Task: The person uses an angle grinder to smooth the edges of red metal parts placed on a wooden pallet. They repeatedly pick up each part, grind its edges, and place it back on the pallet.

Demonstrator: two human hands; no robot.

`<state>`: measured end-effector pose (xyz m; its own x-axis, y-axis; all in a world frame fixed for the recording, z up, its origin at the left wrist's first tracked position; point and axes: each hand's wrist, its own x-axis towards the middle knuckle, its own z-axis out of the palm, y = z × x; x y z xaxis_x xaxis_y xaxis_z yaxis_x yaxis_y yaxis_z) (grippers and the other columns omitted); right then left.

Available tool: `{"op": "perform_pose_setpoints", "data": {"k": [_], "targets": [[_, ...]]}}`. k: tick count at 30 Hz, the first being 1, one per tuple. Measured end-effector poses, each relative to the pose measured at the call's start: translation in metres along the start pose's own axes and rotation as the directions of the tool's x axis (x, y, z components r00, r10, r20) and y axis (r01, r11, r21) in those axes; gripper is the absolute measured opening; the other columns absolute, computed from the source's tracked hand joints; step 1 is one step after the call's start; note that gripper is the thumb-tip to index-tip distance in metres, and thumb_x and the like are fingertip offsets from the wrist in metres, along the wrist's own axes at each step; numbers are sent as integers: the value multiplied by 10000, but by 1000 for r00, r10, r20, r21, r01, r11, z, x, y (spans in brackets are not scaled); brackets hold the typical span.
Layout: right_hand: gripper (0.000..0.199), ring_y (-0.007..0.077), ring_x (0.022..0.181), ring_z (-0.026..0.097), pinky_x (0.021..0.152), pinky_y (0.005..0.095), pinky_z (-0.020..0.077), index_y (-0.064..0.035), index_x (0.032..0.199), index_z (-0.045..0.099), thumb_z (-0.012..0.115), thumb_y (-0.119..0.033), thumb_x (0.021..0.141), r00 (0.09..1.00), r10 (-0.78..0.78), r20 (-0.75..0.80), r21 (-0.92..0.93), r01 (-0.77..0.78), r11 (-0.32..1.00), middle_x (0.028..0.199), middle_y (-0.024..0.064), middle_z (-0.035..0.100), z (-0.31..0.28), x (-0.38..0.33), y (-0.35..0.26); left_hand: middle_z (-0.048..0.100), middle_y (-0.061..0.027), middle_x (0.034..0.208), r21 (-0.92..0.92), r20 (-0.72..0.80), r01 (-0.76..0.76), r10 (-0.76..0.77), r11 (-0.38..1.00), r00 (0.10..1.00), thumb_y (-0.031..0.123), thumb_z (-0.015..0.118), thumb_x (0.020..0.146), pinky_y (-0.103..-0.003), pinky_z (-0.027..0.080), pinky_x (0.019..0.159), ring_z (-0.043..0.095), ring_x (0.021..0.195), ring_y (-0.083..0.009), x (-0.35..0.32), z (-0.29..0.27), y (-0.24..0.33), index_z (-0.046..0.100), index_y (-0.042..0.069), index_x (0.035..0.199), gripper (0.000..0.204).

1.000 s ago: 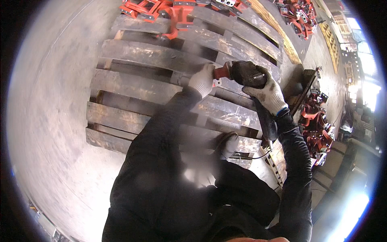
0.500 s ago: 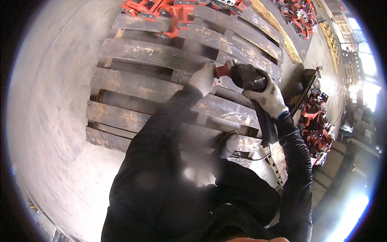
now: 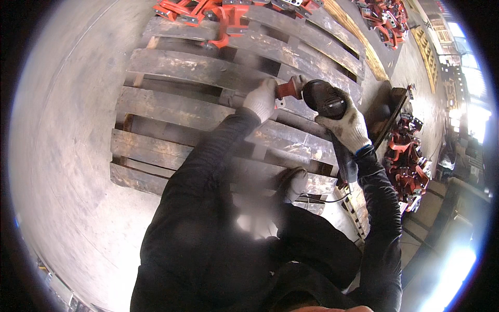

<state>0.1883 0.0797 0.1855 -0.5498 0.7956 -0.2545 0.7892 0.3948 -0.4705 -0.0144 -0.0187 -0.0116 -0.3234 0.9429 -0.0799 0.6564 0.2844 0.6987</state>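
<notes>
My left hand, in a white glove, is closed on a small red metal part held just above a grey wooden pallet. My right hand, also gloved, grips a black angle grinder whose head sits against the red part. The grinder's body and cable run down past my right forearm. Both sleeves are dark. My shoe rests on the pallet's near boards.
Several red metal castings lie on the pallet's far end. More red parts are heaped at the right beside a dark stand. A yellowish plank runs along the far right. Grey concrete floor spreads to the left.
Both hands with the grinder and red part have shifted slightly up and toward the far side of the pallet; the grips are unchanged.
</notes>
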Motion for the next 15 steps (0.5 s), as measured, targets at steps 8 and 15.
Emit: {"op": "perform_pose_setpoints", "data": {"k": [8, 15], "targets": [[922, 301, 1149, 691, 1009, 388, 528, -65, 1441, 505, 903, -379, 671, 999, -46, -12, 43, 47, 998, 1251, 194, 697, 7, 9, -8, 578, -238, 1168, -22, -11, 45, -45, 999, 999, 117, 569, 925, -544, 554, 761, 676, 931, -455, -4, -6, 5, 481, 30, 1185, 288], [922, 308, 1163, 679, 1015, 374, 522, -11, 1413, 522, 911, -399, 672, 997, -82, -3, 68, 82, 994, 1248, 224, 687, 9, 34, -17, 570, -237, 1202, -74, 78, 81, -75, 994, 994, 116, 598, 913, -545, 549, 789, 668, 962, -458, -5, -17, 13, 474, 37, 1194, 317]]}}
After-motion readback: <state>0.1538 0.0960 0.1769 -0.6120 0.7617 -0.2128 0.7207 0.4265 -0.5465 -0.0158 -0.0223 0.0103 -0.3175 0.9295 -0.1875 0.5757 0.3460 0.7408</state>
